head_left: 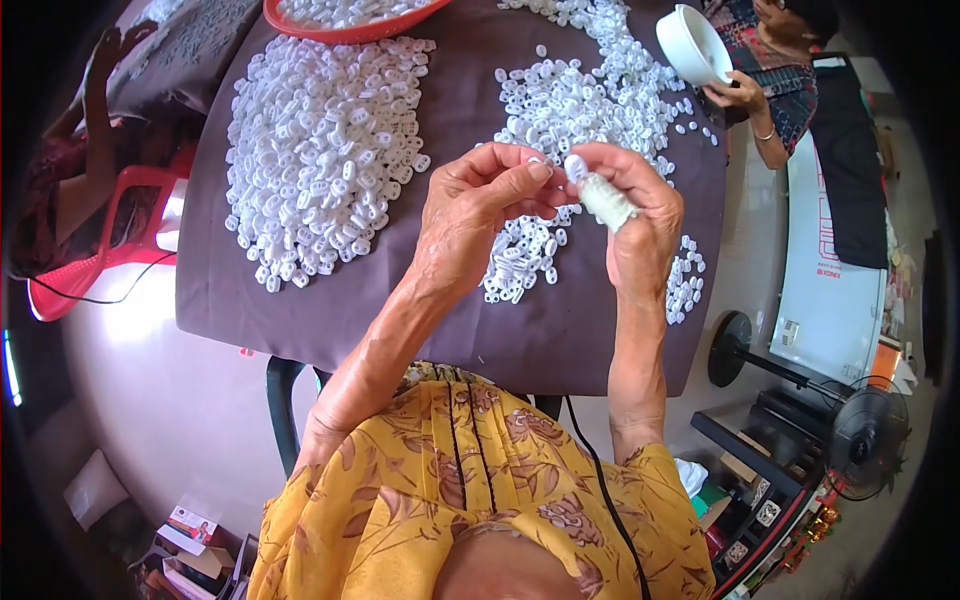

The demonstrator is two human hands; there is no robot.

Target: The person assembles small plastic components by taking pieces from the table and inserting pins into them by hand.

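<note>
My left hand [480, 190] is closed in a pinch above the table, with a small white bit at its fingertips, too small to make out. Close beside it, my right hand [648, 205] grips a white oval plastic piece [575, 168]. A pale wrapping [607, 203], like cloth or tape, lies along the right thumb side; whether it covers the thumb is unclear. Beneath both hands spreads a loose pile of white oval pieces [560, 105] with small dark holes. Another large pile of white pieces [320, 150] lies to the left.
A brown cloth covers the table [440, 320]. At its far edge stands a red basket [350, 30] of white pieces. On the right, another person's hand [740, 92] holds a white bowl [695, 45]. A red chair [120, 230] and a fan [868, 440] flank the table.
</note>
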